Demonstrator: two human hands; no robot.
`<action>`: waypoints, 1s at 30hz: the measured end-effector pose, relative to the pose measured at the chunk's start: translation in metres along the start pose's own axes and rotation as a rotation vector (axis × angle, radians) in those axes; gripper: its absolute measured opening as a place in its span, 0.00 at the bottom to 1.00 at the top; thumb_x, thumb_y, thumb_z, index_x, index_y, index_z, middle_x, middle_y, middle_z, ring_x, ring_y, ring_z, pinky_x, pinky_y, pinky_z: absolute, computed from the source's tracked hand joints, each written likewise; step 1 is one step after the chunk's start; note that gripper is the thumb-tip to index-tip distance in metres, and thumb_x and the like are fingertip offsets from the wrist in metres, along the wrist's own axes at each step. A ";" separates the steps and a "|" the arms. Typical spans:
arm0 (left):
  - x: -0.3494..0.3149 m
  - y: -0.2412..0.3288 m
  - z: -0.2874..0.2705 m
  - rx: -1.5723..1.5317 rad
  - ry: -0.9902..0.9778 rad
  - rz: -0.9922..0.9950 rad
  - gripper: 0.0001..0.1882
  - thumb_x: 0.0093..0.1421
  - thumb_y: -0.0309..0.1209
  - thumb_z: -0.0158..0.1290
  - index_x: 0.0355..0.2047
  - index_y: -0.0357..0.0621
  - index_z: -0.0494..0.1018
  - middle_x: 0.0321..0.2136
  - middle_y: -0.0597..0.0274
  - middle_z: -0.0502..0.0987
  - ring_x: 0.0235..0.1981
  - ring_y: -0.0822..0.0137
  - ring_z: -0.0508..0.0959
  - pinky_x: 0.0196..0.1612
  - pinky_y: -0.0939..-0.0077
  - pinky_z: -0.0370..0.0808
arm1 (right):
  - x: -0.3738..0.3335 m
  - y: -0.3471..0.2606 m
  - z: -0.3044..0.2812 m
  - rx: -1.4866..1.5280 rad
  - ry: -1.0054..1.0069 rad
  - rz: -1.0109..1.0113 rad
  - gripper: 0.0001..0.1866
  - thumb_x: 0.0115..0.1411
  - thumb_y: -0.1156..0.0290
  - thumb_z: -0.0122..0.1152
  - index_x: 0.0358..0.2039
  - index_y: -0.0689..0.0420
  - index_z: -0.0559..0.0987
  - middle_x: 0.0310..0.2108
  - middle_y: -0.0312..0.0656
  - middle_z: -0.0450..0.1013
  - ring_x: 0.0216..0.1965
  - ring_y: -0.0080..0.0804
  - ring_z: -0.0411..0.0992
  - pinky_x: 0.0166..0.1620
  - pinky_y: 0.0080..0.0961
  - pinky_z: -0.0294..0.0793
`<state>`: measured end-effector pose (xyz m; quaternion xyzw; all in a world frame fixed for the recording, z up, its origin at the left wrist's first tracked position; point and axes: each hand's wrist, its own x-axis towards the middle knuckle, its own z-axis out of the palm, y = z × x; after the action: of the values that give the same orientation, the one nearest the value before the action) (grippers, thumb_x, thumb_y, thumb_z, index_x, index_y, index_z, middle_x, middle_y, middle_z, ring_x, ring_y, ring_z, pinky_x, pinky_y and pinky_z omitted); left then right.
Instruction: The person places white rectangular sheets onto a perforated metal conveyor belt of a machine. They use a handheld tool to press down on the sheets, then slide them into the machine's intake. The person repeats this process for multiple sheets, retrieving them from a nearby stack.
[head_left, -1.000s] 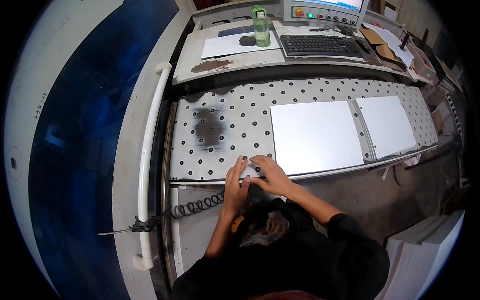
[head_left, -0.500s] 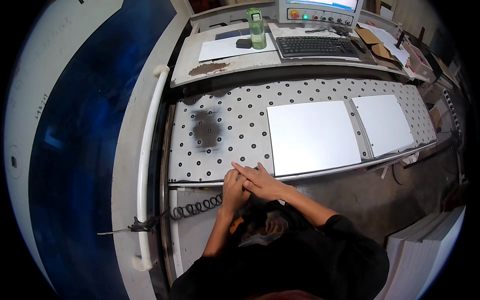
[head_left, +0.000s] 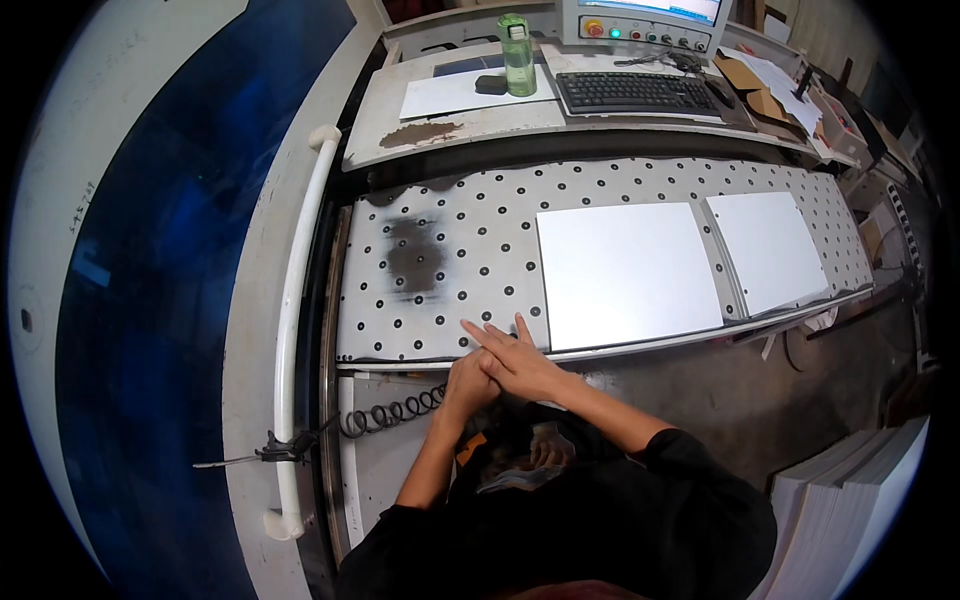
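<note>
In front of my body, at the near edge of the studded table (head_left: 480, 215), my two hands touch each other. My left hand (head_left: 470, 387) is closed, its fingers curled and partly hidden behind the right; whether anything is inside it does not show. Laid against it is my right hand (head_left: 522, 366), its fingers stretched out and spread over the table edge, holding nothing visible. Nearest to the hands on the tabletop is a large white panel (head_left: 628, 275), lying flat just to their right. A smaller stack of white panels (head_left: 768, 250) lies further right.
A white bar handle (head_left: 297, 300) stands along the left, beside a blue window (head_left: 160, 260). Below the table runs a coiled black cable (head_left: 390, 418). Behind are a green bottle (head_left: 518, 65), keyboard (head_left: 635, 92) and control panel (head_left: 645, 35). Stacked boards (head_left: 840, 500) stand at lower right.
My right hand's fingers have spread further apart and shifted slightly over the left hand. Both hands stay together at the table edge. The panels have not moved.
</note>
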<state>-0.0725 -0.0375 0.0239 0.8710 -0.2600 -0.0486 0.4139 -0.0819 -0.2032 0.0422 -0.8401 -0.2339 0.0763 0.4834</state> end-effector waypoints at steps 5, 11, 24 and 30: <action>0.000 -0.007 0.017 0.061 0.097 0.076 0.09 0.60 0.30 0.55 0.36 0.38 0.78 0.28 0.44 0.81 0.30 0.40 0.82 0.32 0.52 0.78 | 0.002 -0.005 0.011 0.054 0.260 0.054 0.37 0.75 0.44 0.26 0.71 0.59 0.60 0.49 0.60 0.77 0.58 0.57 0.71 0.73 0.61 0.32; 0.003 -0.002 0.023 0.060 0.142 0.059 0.11 0.60 0.32 0.56 0.36 0.35 0.77 0.28 0.44 0.81 0.30 0.41 0.82 0.31 0.53 0.77 | 0.004 -0.004 0.012 0.060 0.309 0.084 0.38 0.75 0.46 0.23 0.70 0.64 0.62 0.46 0.60 0.78 0.55 0.57 0.74 0.73 0.59 0.35; -0.005 -0.009 -0.001 0.044 0.279 -0.057 0.23 0.53 0.29 0.63 0.49 0.41 0.75 0.47 0.53 0.77 0.53 0.47 0.73 0.57 0.54 0.68 | 0.001 -0.011 -0.019 0.293 -0.048 -0.087 0.47 0.70 0.33 0.33 0.76 0.53 0.41 0.68 0.50 0.64 0.57 0.51 0.72 0.73 0.43 0.50; -0.004 -0.015 -0.012 0.248 0.108 0.191 0.17 0.52 0.24 0.59 0.44 0.39 0.78 0.43 0.49 0.80 0.49 0.45 0.75 0.53 0.53 0.69 | 0.005 -0.015 -0.026 0.319 -0.167 -0.179 0.52 0.65 0.26 0.29 0.77 0.49 0.36 0.74 0.48 0.53 0.72 0.53 0.55 0.73 0.43 0.48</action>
<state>-0.0660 -0.0199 0.0202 0.8881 -0.3231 0.0703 0.3194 -0.0729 -0.2144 0.0687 -0.7195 -0.3319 0.1383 0.5941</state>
